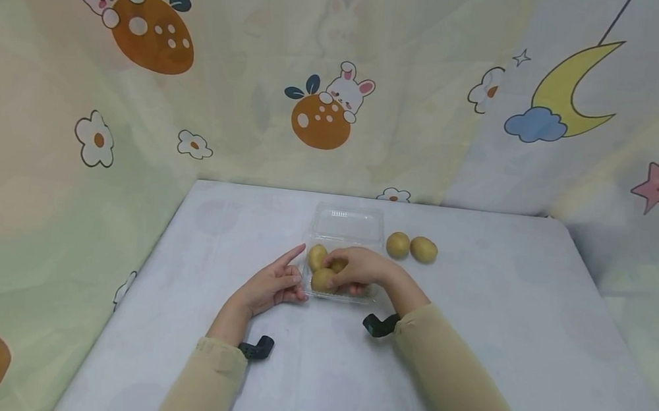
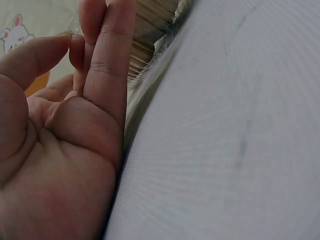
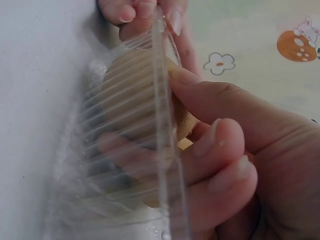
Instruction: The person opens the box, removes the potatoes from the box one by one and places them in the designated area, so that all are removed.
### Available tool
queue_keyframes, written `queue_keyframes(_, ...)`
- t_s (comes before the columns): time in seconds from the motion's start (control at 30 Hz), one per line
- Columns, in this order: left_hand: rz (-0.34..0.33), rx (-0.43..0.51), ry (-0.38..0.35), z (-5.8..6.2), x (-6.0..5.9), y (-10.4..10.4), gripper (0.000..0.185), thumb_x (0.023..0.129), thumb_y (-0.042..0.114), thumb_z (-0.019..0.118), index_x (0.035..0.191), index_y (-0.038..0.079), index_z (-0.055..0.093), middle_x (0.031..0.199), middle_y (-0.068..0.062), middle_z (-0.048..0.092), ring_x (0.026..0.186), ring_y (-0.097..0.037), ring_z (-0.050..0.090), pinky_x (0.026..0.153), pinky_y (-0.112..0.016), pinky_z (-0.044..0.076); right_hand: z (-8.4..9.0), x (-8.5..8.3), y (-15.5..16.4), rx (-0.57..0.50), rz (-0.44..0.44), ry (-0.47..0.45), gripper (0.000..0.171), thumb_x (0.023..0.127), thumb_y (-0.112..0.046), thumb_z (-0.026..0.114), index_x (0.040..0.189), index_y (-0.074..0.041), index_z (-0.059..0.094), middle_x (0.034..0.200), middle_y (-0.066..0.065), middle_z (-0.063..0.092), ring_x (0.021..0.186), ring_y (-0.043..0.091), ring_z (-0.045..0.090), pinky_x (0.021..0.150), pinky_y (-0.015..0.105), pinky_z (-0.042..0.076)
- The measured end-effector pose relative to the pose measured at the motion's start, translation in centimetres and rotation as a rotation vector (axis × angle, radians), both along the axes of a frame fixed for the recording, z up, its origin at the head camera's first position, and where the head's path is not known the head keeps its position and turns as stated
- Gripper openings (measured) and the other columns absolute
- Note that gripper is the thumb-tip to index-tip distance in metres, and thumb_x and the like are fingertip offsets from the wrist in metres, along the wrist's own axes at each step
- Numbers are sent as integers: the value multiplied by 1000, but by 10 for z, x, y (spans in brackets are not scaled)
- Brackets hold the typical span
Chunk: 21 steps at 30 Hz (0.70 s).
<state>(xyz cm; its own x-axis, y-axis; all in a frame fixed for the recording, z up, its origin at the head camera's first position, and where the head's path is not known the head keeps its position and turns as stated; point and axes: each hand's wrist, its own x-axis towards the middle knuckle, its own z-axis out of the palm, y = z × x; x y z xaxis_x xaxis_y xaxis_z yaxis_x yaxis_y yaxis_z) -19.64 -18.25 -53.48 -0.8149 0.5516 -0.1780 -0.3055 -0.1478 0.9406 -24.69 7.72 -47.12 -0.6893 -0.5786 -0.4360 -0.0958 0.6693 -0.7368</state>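
A clear plastic container (image 1: pixel 305 286) with its lid (image 1: pixel 348 224) folded back stands in the middle of the table. Yellow-brown kiwis lie in it, one kiwi (image 1: pixel 317 257) at the left side. My right hand (image 1: pixel 362 266) reaches into the container from the right; its thumb and fingers grip a kiwi (image 3: pixel 132 95) by the near wall, seen through the ribbed plastic. On the left, my left hand (image 1: pixel 271 286) pinches the container's rim (image 2: pixel 74 25) between thumb and a finger, index finger stretched out along the side. The right hand hides part of the container's contents.
Two more kiwis, a left one (image 1: pixel 398 245) and a right one (image 1: pixel 423 249), lie on the white tabletop (image 1: pixel 507 282) right of the lid. A printed cloth (image 1: pixel 242 118) hangs behind the table's back edge. Dark wrist cameras sit at both sleeves.
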Motion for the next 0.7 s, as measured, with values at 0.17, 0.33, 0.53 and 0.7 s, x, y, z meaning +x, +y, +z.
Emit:
queue_keyframes(0.17,-3,-7,2,0,0,1,73,101,6,52,158,35,17,90,-2,55,84,-21,71,88,-41,60,5,-1,6,-20,-9,-24,45,82,-35,80,124,-33,64,114,6,63,53,16,59,52,28,55)
queue_keyframes(0.33,-1,-13,8,-1,-1,0,73,101,6,53,158,35,17,90,-2,55,85,-21,71,88,-42,60,12,0,13,-70,-30,-92,44,85,-30,78,126,-35,64,119,7,61,56,17,58,54,29,55)
queue_keyframes(0.53,0,-10,5,-2,-1,-1,75,100,8,55,158,35,16,90,-2,54,85,-22,71,88,-42,60,12,-3,24,-135,-23,-103,43,85,-35,77,125,-39,62,111,9,64,57,17,52,53,29,52)
queue_keyframes(0.7,-1,-12,0,-2,-2,0,76,100,8,55,158,35,16,90,-2,54,84,-22,71,87,-42,60,13,-4,38,-193,-15,-72,40,88,-36,74,126,-39,60,103,22,64,55,18,49,53,29,48)
